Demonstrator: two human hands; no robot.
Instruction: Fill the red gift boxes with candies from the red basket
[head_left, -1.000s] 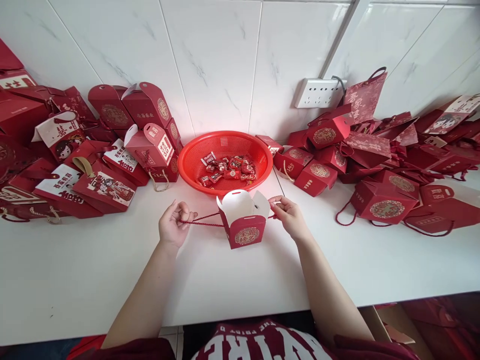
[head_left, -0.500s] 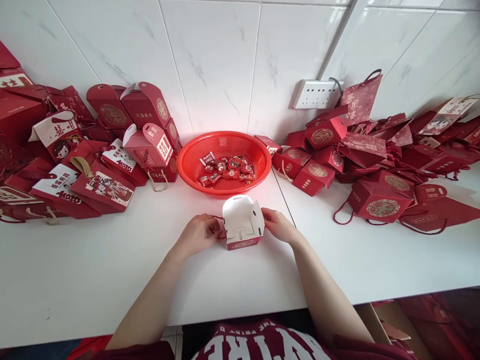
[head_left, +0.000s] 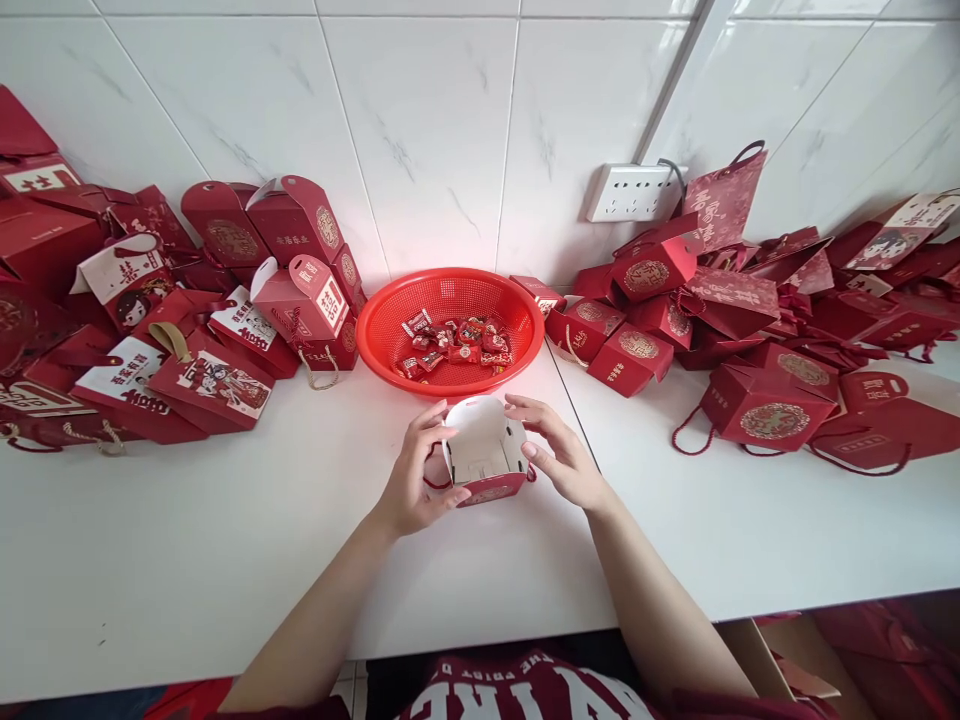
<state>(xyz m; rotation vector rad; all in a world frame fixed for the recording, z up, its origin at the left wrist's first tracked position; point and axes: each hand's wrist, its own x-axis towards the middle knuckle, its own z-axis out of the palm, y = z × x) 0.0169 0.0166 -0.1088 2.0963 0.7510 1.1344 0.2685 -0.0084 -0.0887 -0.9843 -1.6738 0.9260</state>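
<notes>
White tiled wall (head_left: 435, 130) is seen behind a white worktop (head_left: 225, 570). At the far left, a first heap of red boxes (head_left: 120, 385) is piled, with pale and golden prints. Next, the left hand (head_left: 415, 480) is curved around the left side of an open red box (head_left: 486, 458); its grip is set with the thumb at the front edge and the fingertips at the left flap, but whether the cardboard is firmly pinched cannot be told. Between them, a loop of red cord (head_left: 435, 485) is seen. This box is placed on the worktop, just before a red basket (head_left: 369, 350), where wrapped sweets (head_left: 465, 353) are gathered. At its right side, the right hand (head_left: 566, 460) is held with the grip spread, the thumb apart from the fingers. Further right, a socket (head_left: 630, 195) is fixed above a second heap of red boxes (head_left: 630, 362)
</notes>
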